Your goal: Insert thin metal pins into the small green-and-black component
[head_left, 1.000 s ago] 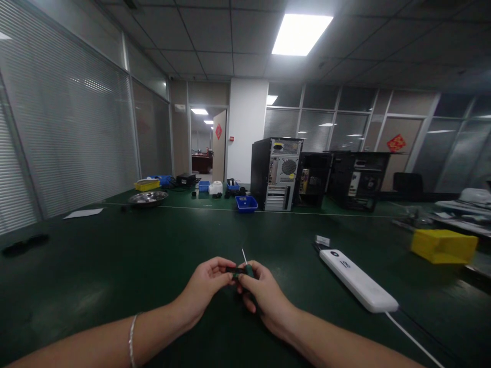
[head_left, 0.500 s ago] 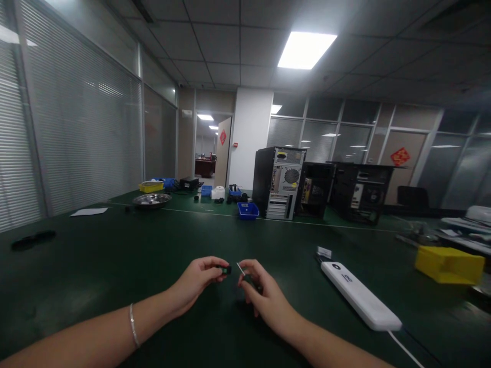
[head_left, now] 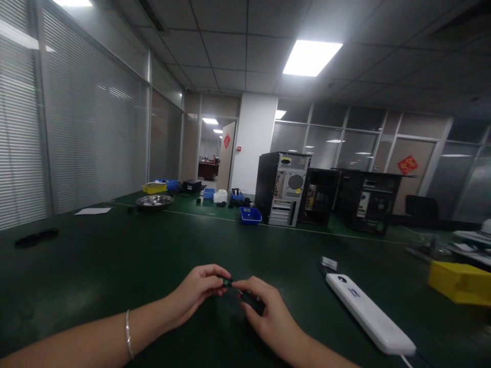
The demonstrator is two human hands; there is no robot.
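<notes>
My left hand (head_left: 197, 292) pinches a small dark part with a green end (head_left: 227, 281) between thumb and fingertips, low over the green table (head_left: 115, 260). My right hand (head_left: 264, 314) is closed around a dark-handled small screwdriver (head_left: 253, 301), with its front end brought up against the small part. The screwdriver's metal tip is hidden between the fingers. A silver bracelet (head_left: 128, 333) sits on my left wrist.
A white power strip (head_left: 368, 313) lies to the right, with a small label (head_left: 329, 263) beyond it. A yellow bin (head_left: 458, 281) sits far right. Computer towers (head_left: 282, 188), a blue tray (head_left: 250, 215) and a metal bowl (head_left: 154, 201) stand at the back.
The hands drew apart half a second ago, showing the screwdriver tip, and have now come back together. The camera has tilted up and the hands sit lower in view.
</notes>
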